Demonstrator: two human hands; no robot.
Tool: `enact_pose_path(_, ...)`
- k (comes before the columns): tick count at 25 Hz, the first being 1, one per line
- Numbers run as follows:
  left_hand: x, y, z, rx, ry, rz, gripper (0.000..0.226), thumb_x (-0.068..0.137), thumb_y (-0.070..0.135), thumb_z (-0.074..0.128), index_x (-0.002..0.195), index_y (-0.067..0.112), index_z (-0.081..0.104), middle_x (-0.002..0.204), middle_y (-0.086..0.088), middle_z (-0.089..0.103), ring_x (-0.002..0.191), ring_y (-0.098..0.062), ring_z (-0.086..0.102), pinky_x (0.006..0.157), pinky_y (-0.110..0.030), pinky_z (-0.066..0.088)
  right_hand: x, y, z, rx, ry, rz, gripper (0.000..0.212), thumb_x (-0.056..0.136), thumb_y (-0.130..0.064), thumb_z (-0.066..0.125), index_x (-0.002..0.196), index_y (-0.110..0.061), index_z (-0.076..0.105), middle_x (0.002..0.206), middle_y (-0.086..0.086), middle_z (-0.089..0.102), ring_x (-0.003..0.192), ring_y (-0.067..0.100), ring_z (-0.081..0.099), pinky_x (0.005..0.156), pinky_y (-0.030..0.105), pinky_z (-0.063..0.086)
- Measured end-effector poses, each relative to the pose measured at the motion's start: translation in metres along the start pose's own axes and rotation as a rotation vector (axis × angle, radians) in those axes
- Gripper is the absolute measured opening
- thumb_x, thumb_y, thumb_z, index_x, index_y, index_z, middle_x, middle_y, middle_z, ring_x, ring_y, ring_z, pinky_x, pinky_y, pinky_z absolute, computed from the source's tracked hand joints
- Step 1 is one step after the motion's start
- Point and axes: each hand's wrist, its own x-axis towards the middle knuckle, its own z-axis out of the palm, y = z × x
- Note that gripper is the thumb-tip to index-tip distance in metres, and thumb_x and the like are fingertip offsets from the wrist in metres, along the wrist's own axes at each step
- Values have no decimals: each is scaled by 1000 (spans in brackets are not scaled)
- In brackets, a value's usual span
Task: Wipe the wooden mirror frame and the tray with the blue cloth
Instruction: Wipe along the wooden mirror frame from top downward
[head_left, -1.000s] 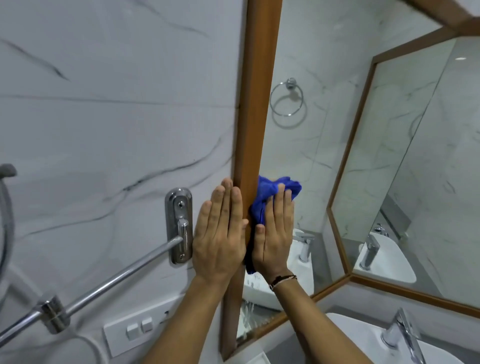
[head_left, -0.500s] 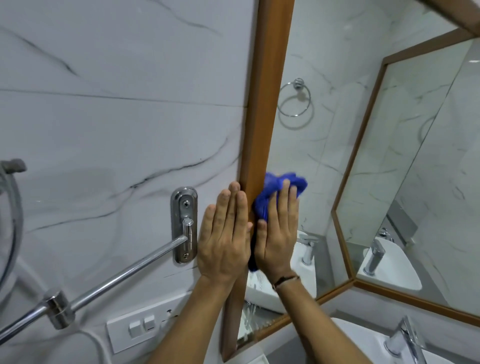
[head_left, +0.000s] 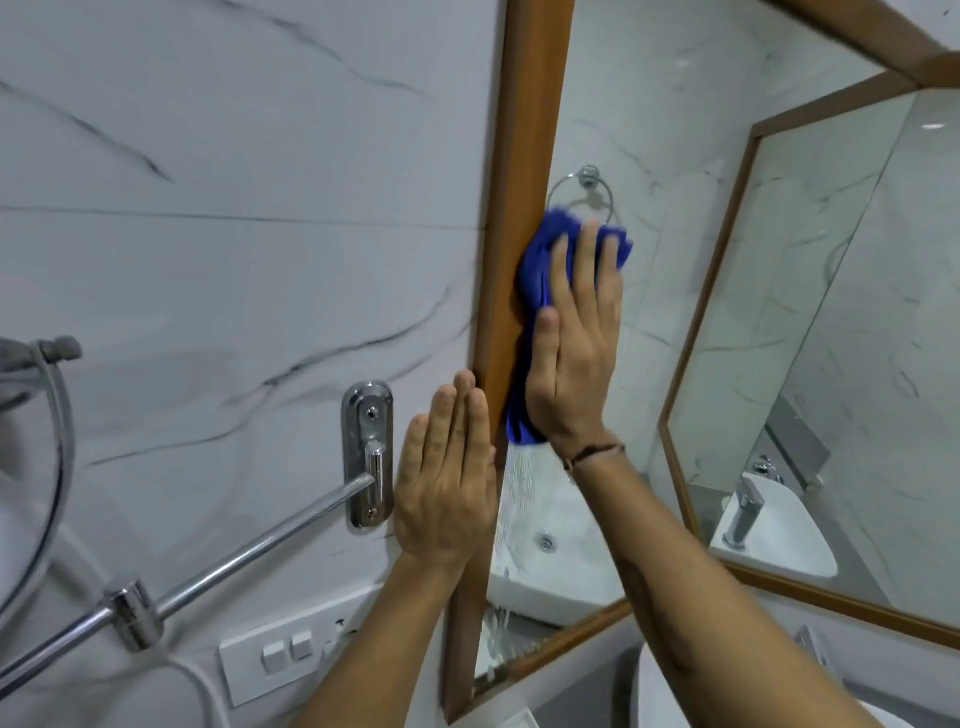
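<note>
Two hands, the left hand (head_left: 449, 480) and right hand (head_left: 576, 343), one blue cloth (head_left: 540, 260), one wooden mirror frame (head_left: 519, 208); one chrome rail (head_left: 249, 561) at lower left; one switch plate (head_left: 291, 649) carrying two rocker switches.

The right hand (head_left: 574, 343) covers most of the blue cloth (head_left: 540, 260). The wooden mirror frame (head_left: 524, 171) runs off at twelve o'clock. At nine o'clock a motion-blurred shower hose (head_left: 57, 415) leaves the edge. Both forearms are cropped at six o'clock.
</note>
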Motion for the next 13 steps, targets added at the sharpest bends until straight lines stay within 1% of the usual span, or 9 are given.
enact_pose_path(2,-2,0,2,11,-7,10,66,117,22,39,175,3,14,180,-14,23,173,-23,8,142,-42,8,15,4,6,27,48,25,58,122,-34,21,172,-7,33,182,3,18,173,33,9,137,68,17)
enact_pose_path(4,-1,-1,4,-2,-2,8,64,119,23,36,176,4,14,182,-13,19,173,-23,11,142,-42,8,-22,5,6,38,26,26,57,121,-33,22,175,-15,25,184,4,13,174,33,7,140,63,12)
enact_pose_path(5,-3,-1,3,-9,2,13,64,120,24,36,176,4,14,184,-12,15,173,-23,12,142,-43,9,-58,1,3,29,-16,51,57,121,-33,22,176,-22,20,185,3,9,174,32,5,140,60,10)
enact_pose_path(7,-4,-1,5,1,-2,17,64,120,25,35,176,3,14,186,-12,10,173,-24,13,142,-43,9,-141,-8,-4,-12,-152,142,59,121,-36,20,178,-31,7,188,-4,-1,175,27,-2,141,58,8)
enact_pose_path(8,-3,-2,5,3,-7,10,64,120,25,36,176,3,14,186,-12,9,173,-24,12,142,-43,8,-178,-15,-9,-31,-226,176,60,121,-38,19,178,-32,1,188,-7,-5,175,23,-5,141,56,7)
enact_pose_path(9,-3,-2,6,-1,-7,11,65,120,25,37,176,2,14,186,-13,9,173,-25,12,142,-44,8,-203,-20,-13,-58,-273,163,61,121,-40,18,178,-32,-3,188,-8,-8,175,20,-8,141,54,5)
enact_pose_path(10,-4,-2,5,-1,-4,18,65,120,24,38,175,2,14,186,-13,10,173,-25,11,142,-44,8,-211,-19,-15,-86,-294,106,61,121,-39,18,178,-30,-4,188,-7,-10,175,18,-9,141,50,3)
enact_pose_path(11,-5,-1,4,10,1,24,65,120,24,39,175,2,14,185,-14,12,173,-25,11,142,-44,9,-198,-14,-15,-101,-297,42,61,121,-38,18,178,-29,-4,188,-6,-10,175,18,-9,142,47,2)
enact_pose_path(13,-3,-1,4,-4,14,19,65,119,25,38,175,3,14,182,-14,19,173,-24,10,142,-43,9,-125,0,-12,-117,-221,-81,60,121,-34,21,178,-25,3,188,-5,-7,175,21,-4,143,50,5)
